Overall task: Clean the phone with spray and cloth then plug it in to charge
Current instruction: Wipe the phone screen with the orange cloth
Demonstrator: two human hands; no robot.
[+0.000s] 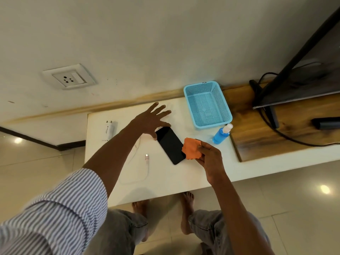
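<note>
**Entry: Wiping the phone, cloth stage**

**Landmark.** Phone [170, 145], black, screen up, flat and slanted on the white table [165, 177]. All places below are given from it.

**Left hand** [153, 119]. At the phone's far end, fingers straight and spread, holding nothing. Thumb and forefinger sit at the two far corners; whether they touch the phone cannot be told.

**Right hand** [208, 156]. At the phone's near right edge, fingers pinched on a bunched orange cloth [191, 148], which overlaps that edge of the screen.

**Spray bottle** [221, 134]. Blue, standing upright, right of the phone and apart from it, just in front of the blue basket [207, 104].

**Charging items.** Cable plug end [146, 156] lies just left of the phone, not connected. White adapter [109, 129] lies further left. Wall socket [69, 78] is beyond the phone and to the left, on the wall.

**Step in hand (judgement).** Wiping the screen; charging not yet begun.

**Handling advice.**
- Brace the far end with the left fingertips so the phone does not slide on the smooth top.
- Open the cloth out for a flatter contact; a tight wad leaves streaks.
- Stroke lengthwise, end to end, with light pressure.
- Keep damp cloth off the port end before the cable goes in.
</note>
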